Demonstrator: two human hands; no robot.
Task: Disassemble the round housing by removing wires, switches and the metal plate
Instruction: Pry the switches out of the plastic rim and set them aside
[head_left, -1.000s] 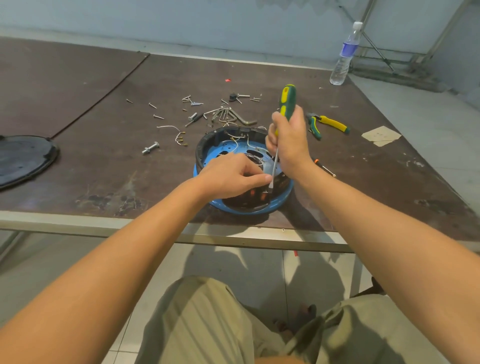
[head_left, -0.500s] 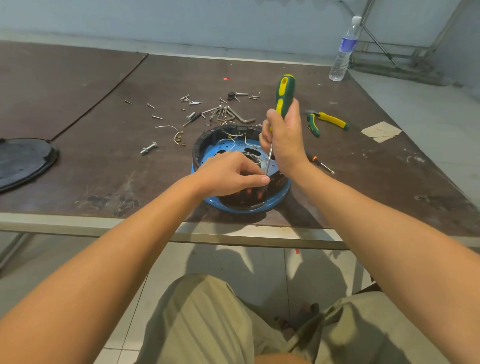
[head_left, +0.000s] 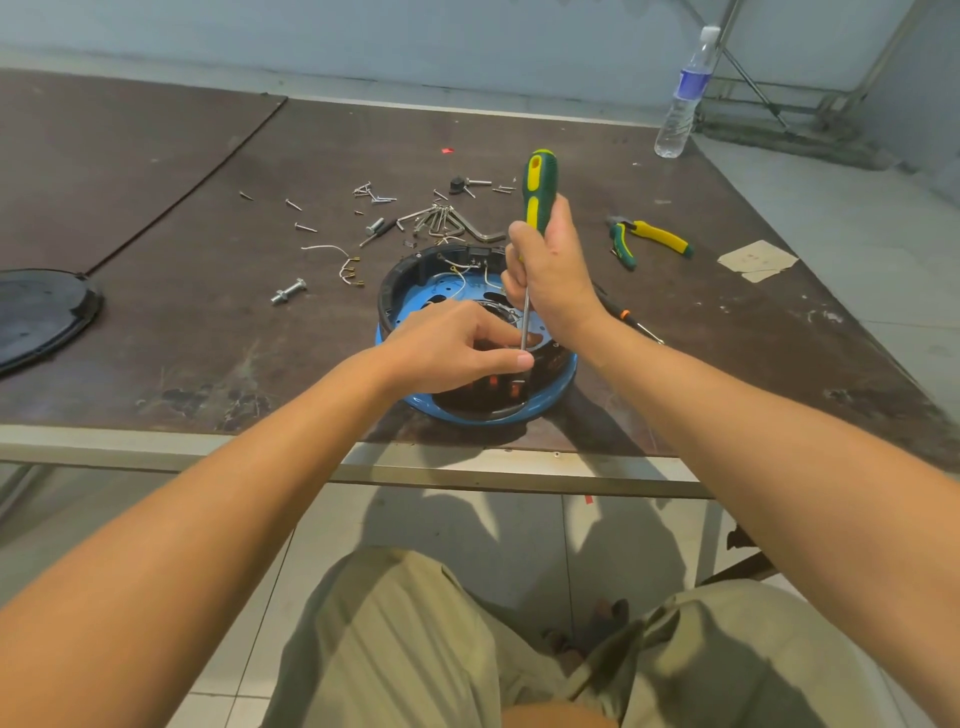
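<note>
Fingers (head_left: 519, 240) of our right hand (head_left: 558, 280) clamp the screwdriver (head_left: 540, 182) handle, upright; our left hand (head_left: 447, 348) fingers pinch its shaft low inside the round housing (head_left: 410, 283), which sits near the table (head_left: 208, 338) front edge, pliers (head_left: 652, 240) off to the right.

This looks like a plain workshop: a worn brown worktable (head_left: 208, 312) with loose screws (head_left: 374, 195), hex keys (head_left: 452, 221) and pliers (head_left: 649, 240), bare wall, tiled floor.
</note>
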